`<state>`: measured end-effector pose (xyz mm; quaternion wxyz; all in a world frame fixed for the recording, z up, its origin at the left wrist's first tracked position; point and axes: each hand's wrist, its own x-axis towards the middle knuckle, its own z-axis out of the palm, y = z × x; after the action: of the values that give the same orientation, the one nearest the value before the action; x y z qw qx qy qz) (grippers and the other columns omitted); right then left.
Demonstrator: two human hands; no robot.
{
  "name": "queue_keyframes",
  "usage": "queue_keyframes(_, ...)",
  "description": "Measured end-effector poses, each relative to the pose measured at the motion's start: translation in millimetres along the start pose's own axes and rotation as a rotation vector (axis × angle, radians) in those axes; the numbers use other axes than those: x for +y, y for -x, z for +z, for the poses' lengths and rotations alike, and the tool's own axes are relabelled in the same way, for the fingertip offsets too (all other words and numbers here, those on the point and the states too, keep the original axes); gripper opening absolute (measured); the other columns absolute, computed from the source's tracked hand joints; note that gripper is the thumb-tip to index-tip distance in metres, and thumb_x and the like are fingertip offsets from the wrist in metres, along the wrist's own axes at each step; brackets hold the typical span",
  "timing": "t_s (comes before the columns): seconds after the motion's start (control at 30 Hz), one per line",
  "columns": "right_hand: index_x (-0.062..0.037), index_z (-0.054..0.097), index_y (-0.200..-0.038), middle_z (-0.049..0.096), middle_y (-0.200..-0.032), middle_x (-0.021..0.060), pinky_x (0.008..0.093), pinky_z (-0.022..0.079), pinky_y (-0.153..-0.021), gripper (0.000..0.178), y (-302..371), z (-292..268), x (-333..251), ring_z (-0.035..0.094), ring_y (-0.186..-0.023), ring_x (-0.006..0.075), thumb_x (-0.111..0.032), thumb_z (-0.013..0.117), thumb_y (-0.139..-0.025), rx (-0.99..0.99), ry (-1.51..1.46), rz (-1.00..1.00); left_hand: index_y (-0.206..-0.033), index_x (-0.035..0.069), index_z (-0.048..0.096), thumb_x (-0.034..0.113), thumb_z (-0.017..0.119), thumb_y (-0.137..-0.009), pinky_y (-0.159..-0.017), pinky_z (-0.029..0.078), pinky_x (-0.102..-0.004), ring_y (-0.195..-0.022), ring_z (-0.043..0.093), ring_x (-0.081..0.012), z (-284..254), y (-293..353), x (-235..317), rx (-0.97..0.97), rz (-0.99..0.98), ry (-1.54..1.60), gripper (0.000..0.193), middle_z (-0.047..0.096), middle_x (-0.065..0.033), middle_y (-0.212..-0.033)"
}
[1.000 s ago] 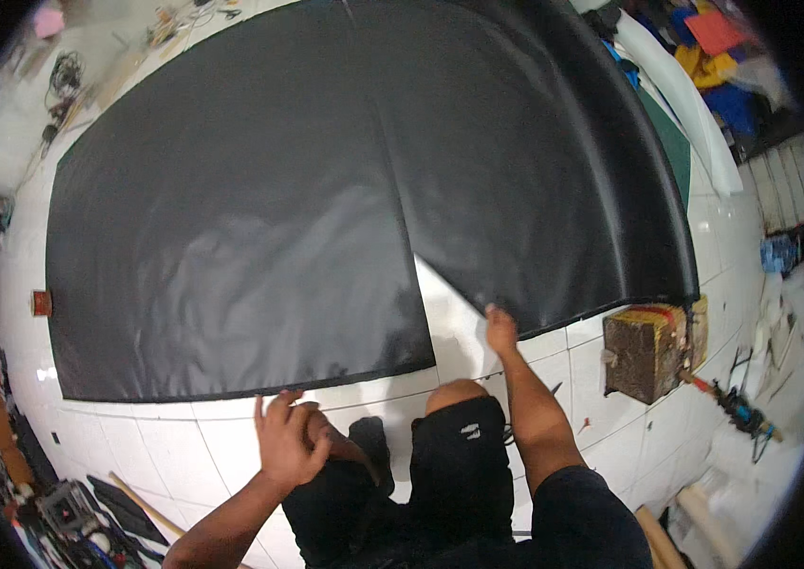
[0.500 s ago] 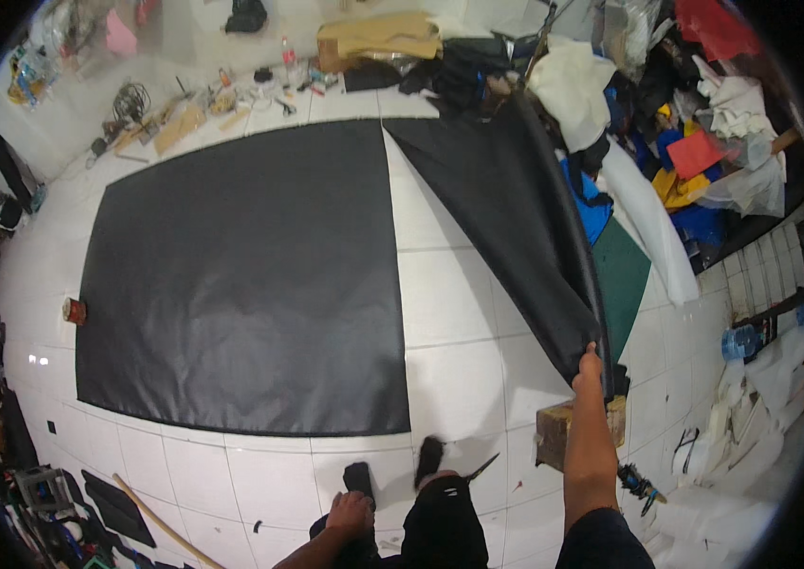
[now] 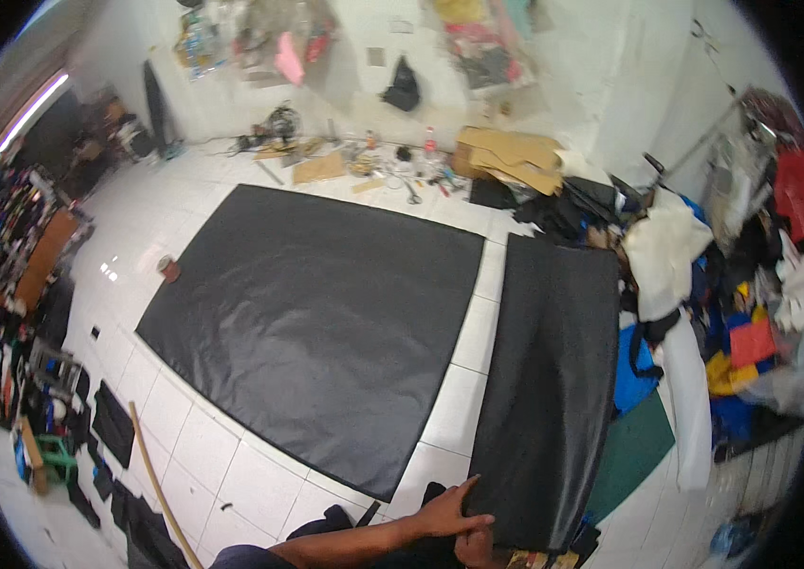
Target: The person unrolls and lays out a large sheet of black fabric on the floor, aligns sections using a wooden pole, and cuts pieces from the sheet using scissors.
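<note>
A large black sheet [image 3: 326,322], looking like leatherette, lies spread on white floor tiles. To its right lies a narrower black sheet [image 3: 544,379], with a strip of tile between them. My left hand [image 3: 444,512] reaches across to the narrower sheet's near left corner, finger and thumb apart, touching its edge. Just below, my right hand [image 3: 475,547] is closed at that corner, with the sheet's edge seemingly in its fingers; the frame's lower edge partly hides it.
A reddish tin [image 3: 168,269] stands by the large sheet's left edge. Scissors [image 3: 413,194] and small tools lie along the far wall. Heaped fabric and plastic [image 3: 743,322] fill the right side. A green sheet [image 3: 634,455] lies beneath it. A wooden stick [image 3: 155,484] lies at lower left.
The narrower sheet, folded slantwise before, now lies flatter and closer alongside the large one. My left hand has come from my knee to its corner; my right hand has moved nearer and left. The view has shifted.
</note>
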<state>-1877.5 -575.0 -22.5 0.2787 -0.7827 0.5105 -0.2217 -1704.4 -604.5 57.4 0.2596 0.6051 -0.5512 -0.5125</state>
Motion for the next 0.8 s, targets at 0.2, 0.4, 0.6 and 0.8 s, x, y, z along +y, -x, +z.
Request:
queue_keyframes(0.2,0.0015,0.060,-0.121,0.064,-0.110,0.0126,0.0365,0.050,-0.087,0.047,-64.9,-10.2,29.0,0.060,-0.101,0.0251,-0.038,0.050,-0.097,-0.242,-0.700,0.031,-0.149,0.010,0.029,0.007,0.053,-0.080,-0.088,0.049,-0.0499,-0.108,0.059,-0.0406,-34.5,7.0,-16.6,-0.233,-0.191,-0.265,0.073,0.056,-0.0257,-0.126)
queue_keyframes(0.4,0.0089,0.036,-0.136,0.055,-0.121,0.0271,0.0489,0.050,-0.082,0.077,-176.1,16.7,-34.3,0.060,-0.105,0.0357,-0.034,0.071,-0.083,-0.445,-0.240,0.728,-0.133,0.004,0.047,0.035,0.054,-0.094,-0.086,0.049,-0.0410,-0.104,0.061,-0.0312,11.3,1.4,-102.2,-0.143,0.131,-0.221,0.050,0.062,-0.0189,-0.117)
queue_keyframes(0.6,0.0049,0.041,-0.133,0.054,-0.124,0.0248,0.0497,0.046,-0.083,0.059,-194.1,53.8,-27.0,0.055,-0.108,0.0341,-0.032,0.062,-0.092,-0.158,-0.314,0.854,-0.127,0.005,0.057,0.039,0.055,-0.094,-0.100,0.041,-0.0410,-0.108,0.058,-0.0249,-148.7,126.2,-290.3,0.266,-0.209,0.365,0.047,0.061,-0.0137,-0.116)
queue_keyframes(0.8,0.0078,0.047,-0.129,0.058,-0.122,0.0243,0.0460,0.047,-0.085,0.052,-222.1,74.4,-29.3,0.060,-0.100,0.0356,-0.031,0.056,-0.095,-0.954,1.216,0.132,-0.103,0.001,0.066,0.021,0.058,-0.086,-0.079,0.051,-0.0452,-0.092,0.063,-0.0340,-107.1,573.4,-504.9,1.253,-1.085,0.045,0.027,0.065,-0.0195,-0.099)
